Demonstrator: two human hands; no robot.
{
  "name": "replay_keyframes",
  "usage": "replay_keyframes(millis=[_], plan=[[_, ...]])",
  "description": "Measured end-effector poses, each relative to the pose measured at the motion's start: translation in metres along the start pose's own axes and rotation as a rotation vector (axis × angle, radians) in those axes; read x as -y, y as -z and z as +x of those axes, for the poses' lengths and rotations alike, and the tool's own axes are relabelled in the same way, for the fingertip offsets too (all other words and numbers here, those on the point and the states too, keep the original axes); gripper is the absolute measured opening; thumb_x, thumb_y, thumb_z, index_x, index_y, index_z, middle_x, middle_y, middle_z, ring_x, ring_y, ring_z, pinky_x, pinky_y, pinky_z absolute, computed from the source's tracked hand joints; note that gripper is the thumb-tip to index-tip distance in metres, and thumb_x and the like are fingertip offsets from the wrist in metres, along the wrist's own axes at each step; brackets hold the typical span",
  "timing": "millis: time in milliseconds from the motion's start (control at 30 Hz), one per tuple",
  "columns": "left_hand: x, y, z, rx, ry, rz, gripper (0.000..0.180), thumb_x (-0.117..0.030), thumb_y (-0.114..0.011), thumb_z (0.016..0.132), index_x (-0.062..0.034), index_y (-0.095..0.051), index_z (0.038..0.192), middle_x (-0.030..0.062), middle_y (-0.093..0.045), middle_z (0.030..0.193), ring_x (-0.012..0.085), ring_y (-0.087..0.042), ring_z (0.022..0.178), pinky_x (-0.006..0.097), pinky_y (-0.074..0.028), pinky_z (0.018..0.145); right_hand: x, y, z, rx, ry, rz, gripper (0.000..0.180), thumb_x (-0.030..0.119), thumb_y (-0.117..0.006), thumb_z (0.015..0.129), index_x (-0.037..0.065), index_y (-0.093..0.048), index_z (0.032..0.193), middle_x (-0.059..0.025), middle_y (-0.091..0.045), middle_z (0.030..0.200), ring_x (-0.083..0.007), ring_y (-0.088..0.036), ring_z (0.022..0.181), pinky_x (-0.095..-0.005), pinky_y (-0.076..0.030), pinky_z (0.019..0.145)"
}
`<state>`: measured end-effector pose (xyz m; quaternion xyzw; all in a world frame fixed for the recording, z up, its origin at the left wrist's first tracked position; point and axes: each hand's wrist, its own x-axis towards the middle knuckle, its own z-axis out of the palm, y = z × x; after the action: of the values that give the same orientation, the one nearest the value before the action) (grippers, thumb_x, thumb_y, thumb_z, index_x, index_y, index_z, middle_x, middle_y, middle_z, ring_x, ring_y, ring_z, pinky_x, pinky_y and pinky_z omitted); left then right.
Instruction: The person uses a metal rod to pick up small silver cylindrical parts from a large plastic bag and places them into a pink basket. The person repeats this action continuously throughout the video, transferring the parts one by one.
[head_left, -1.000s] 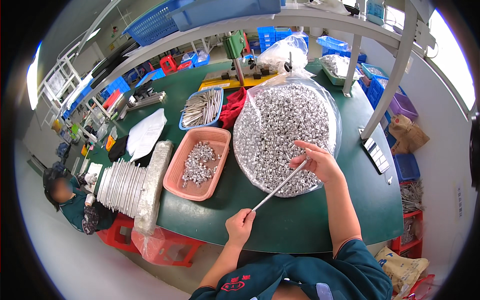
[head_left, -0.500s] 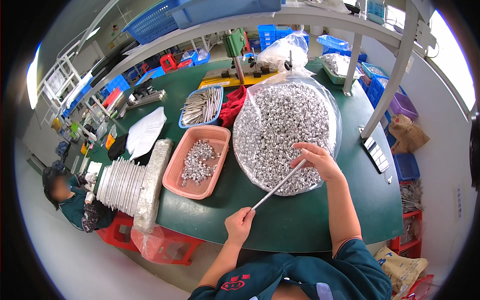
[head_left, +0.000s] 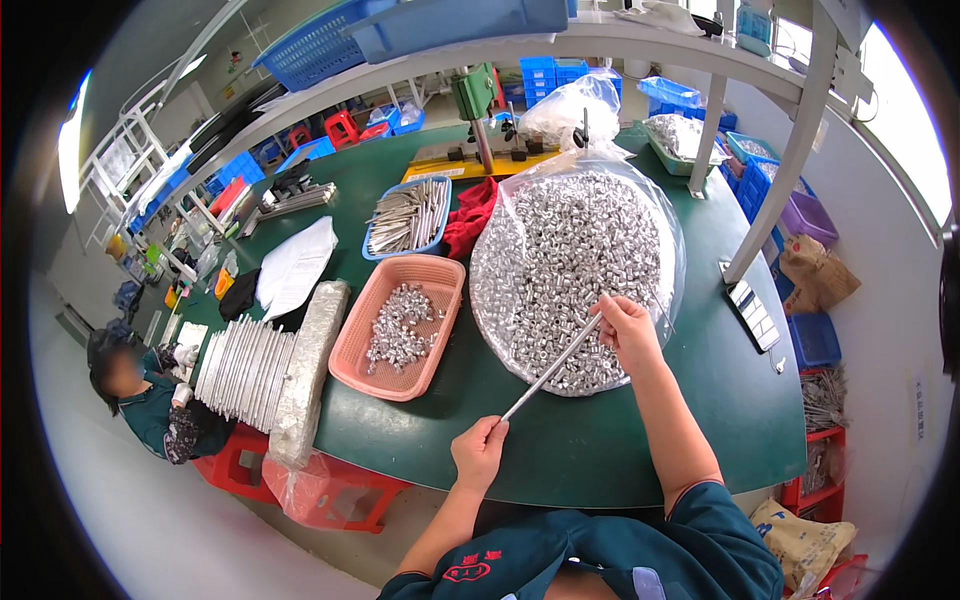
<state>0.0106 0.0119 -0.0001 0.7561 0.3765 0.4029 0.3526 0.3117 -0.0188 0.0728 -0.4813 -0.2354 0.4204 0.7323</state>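
Observation:
A thin silvery metal rod (head_left: 550, 371) slants up and to the right between my hands. My left hand (head_left: 478, 452) is closed around its lower end, near the table's front edge. At the upper end, the thumb and fingers of my right hand (head_left: 630, 333) pinch the tip; whether a small part sits between them is hidden. Beneath the right hand is a large heap of small silvery metal sleeves (head_left: 585, 240) in a clear plastic bag (head_left: 487, 318). A pink basket (head_left: 345, 352) to the left holds more small metal pieces (head_left: 402, 325).
A blue tray (head_left: 375, 245) of metal pins stands behind the pink basket, beside a red cloth (head_left: 470, 215). Stacked rods (head_left: 245, 372) lie at the left, near a seated co-worker (head_left: 150, 400). A phone (head_left: 752, 315) lies at the right, by a shelf post (head_left: 780, 170).
My right hand has moved slightly left and its spread fingers have closed at the rod's upper end. My left hand keeps its grip in nearly the same place.

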Motion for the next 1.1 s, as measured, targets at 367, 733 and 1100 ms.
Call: replay_keyframes(millis=[367, 733, 1100], plan=[[-0.004, 0.0, 0.002, -0.009, -0.019, 0.019, 0.012, -0.015, -0.068, 0.092, -0.0029, -0.068, 0.095, 0.0087, -0.062, 0.067, 0.0176, -0.059, 0.056, 0.029, -0.046, 0.055, 0.011, -0.008, -0.007, 0.065, -0.003, -0.128, 0.025, 0.019, -0.064, 0.097, -0.002, -0.069, 0.111, 0.0026, -0.06, 0.078, -0.0055, -0.051, 0.066, -0.0212, -0.044, 0.062], [-0.007, 0.009, -0.003, 0.011, 0.137, -0.057, 0.018, -0.017, -0.063, 0.096, 0.0007, -0.068, 0.098, 0.002, -0.061, 0.073, 0.0071, -0.053, 0.067, 0.024, -0.045, 0.063, 0.017, -0.02, -0.013, 0.037, -0.03, -0.204, 0.028, 0.016, -0.066, 0.095, -0.003, -0.067, 0.116, 0.0, -0.063, 0.08, -0.0054, -0.053, 0.065, -0.0205, -0.043, 0.058], [-0.057, 0.082, -0.003, -0.072, 0.604, -0.657, 0.031, -0.034, -0.052, 0.104, -0.0071, -0.064, 0.094, -0.0058, -0.044, 0.064, 0.0029, -0.034, 0.051, 0.021, -0.025, 0.045, -0.003, -0.144, -0.094, 0.564, 0.86, -0.904, 0.028, 0.003, -0.073, 0.081, 0.013, -0.072, 0.108, -0.0081, -0.063, 0.08, -0.0268, -0.065, 0.07, -0.037, -0.053, 0.059]])
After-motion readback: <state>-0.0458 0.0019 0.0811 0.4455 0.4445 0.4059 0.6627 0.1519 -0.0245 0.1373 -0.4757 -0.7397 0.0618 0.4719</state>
